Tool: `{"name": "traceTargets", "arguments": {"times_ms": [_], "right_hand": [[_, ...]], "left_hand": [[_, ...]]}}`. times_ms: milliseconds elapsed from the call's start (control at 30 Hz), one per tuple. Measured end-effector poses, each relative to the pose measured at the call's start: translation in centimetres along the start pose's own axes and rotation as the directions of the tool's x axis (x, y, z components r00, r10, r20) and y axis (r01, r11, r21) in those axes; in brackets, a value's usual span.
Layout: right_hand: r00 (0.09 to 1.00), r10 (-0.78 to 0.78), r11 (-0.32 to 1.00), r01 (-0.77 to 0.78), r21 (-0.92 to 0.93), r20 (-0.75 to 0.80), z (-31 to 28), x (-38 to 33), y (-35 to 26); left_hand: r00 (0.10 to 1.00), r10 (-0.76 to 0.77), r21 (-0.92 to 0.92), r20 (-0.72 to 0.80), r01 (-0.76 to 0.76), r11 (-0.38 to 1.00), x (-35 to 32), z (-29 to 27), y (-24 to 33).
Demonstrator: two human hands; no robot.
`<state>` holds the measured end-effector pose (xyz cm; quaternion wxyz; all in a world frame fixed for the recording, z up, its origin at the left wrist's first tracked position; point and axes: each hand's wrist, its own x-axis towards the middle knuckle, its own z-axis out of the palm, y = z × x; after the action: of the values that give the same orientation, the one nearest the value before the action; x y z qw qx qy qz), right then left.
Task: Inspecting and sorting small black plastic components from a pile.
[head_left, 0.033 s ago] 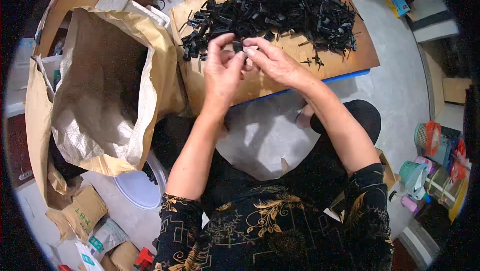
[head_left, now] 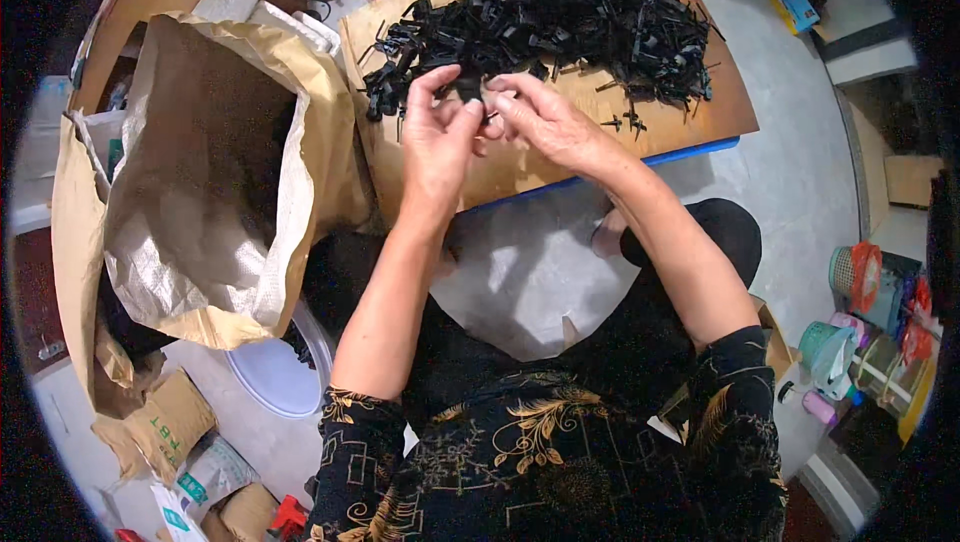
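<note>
I have both hands over the near part of the wooden tabletop (head_left: 480, 178), brought close together at the edge of a pile of black parts (head_left: 550, 27); the left hand (head_left: 436, 142) has its grip pinching a small black piece (head_left: 469, 90) between thumb and bent fingers, so that piece sits up in front of the pile, just beside the right fingertips; the right hand (head_left: 555, 125) has its fingers curled and drawn in toward it, though at my end I cannot tell whether its grip is pressed on the piece or merely next to it.

A few loose black parts (head_left: 630, 123) lie apart from the pile, to the right of the right hand; a blue edge (head_left: 690, 152) shows under the tabletop's near side; at my left stands a gaping brown paper sack (head_left: 335, 147) with a pale woven lining (head_left: 190, 257), close against the tabletop; below it, a pale round-edged container (head_left: 275, 377) and brown packages (head_left: 172, 420) rest on the grey floor (head_left: 540, 287).
</note>
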<state>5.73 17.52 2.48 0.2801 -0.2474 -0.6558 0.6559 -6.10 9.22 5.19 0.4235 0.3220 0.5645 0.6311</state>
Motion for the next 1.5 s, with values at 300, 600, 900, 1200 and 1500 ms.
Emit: {"name": "traceTargets", "arguments": {"times_ms": [300, 600, 900, 1200, 1500], "right_hand": [[0.989, 0.131, 0.972, -0.143, 0.186, 0.076, -1.3, -2.8, -4.7], [0.949, 0.178, 0.901, -0.264, 0.345, 0.261, -2.4, -3.4, -3.5], [0.978, 0.113, 0.986, -0.131, 0.098, 0.173, -1.4, -4.2, -3.7], [0.977, 0.098, 0.995, -0.101, 0.005, 0.190, -0.6, -4.7, -4.0], [0.971, 0.167, 0.977, -0.141, -0.158, 0.170, -0.5, -3.7, -1.4]], "left_hand": [[0.951, -0.202, -0.471, 0.234, 0.293, 0.832, -0.9, -1.3, 0.7], [0.892, -0.150, -0.361, 0.426, 0.319, 0.876, -2.3, -0.1, 1.4], [0.909, -0.090, 0.303, 0.407, -0.042, 0.952, -3.1, 0.9, 0.7], [0.929, -0.133, 0.110, 0.345, 0.101, 0.989, -2.4, -0.2, -0.2], [0.943, -0.141, 0.125, 0.303, 0.107, 0.986, -1.8, -0.4, -1.2]]}}
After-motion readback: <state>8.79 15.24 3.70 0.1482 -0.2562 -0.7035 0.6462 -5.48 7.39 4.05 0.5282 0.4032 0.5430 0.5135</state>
